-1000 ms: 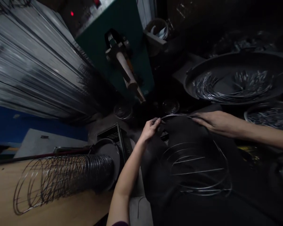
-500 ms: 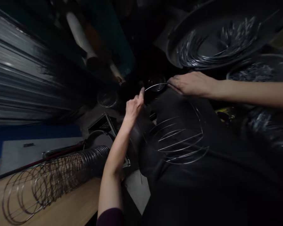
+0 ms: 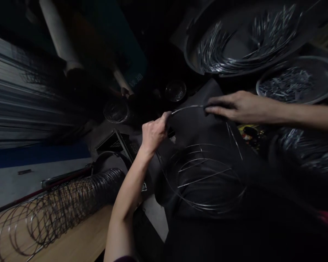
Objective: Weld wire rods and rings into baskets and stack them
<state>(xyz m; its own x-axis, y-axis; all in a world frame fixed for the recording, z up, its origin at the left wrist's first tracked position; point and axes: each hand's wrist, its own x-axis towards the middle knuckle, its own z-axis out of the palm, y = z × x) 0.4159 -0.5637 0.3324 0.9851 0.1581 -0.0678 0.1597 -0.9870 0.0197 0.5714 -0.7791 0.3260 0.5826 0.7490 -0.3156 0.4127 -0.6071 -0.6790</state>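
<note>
A thin curved wire [image 3: 188,106] spans the gap between my two hands. My left hand [image 3: 155,131] is closed on its left end, thumb on top. At the wire's right end, my right hand [image 3: 229,105] pinches it between thumb and fingers, and the fingertips look dark. Below my hands, round wire frames with straight cross wires [image 3: 205,178] rest on the dark cloth over my lap. Short lengths of wire [image 3: 235,142] hang beneath my right hand.
A large basin [image 3: 191,62] of curved wires stands at the upper right, above a smaller bowl [image 3: 326,72] of short metal pieces. Many wire rings [image 3: 57,207] are lined up at the lower left. Two round containers, left [image 3: 116,111] and middle [image 3: 175,91], sit beyond my hands.
Both hands appear slightly lower, still on the wire, and my right hand has shifted right. The wire frames on my lap look rounder and lower. The camera view has shifted.
</note>
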